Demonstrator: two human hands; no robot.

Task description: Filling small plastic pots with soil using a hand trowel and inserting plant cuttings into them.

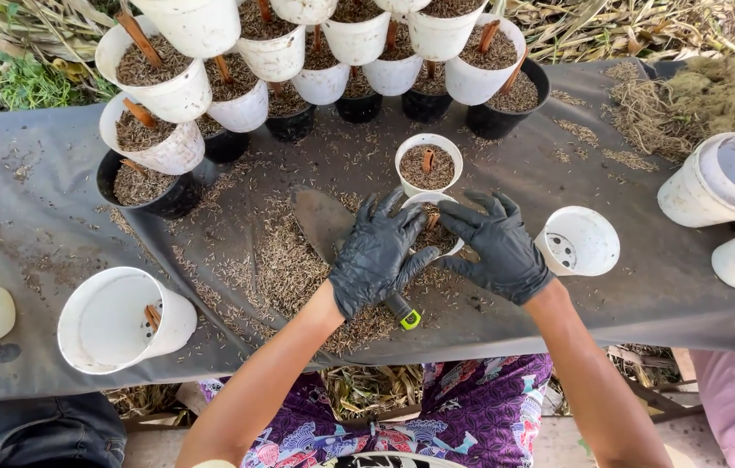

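1. Your left hand and right hand, both in black gloves, cup a small white pot between them on the grey worktop. The fingers are curled around its sides, gripping it lightly; neither hand is clenched.
2. The pot sits at the middle of the worktop, just in front of a filled white pot with a brown stick standing in it.
3. A trowel lies under your left hand, its blade on a spill of husk mix.
4. To do this well, I judge you should hold the pot upright, keep its stick centred, and press the mix evenly.
5. An empty white pot lies tipped just right of your right hand; mind your wrist near it.
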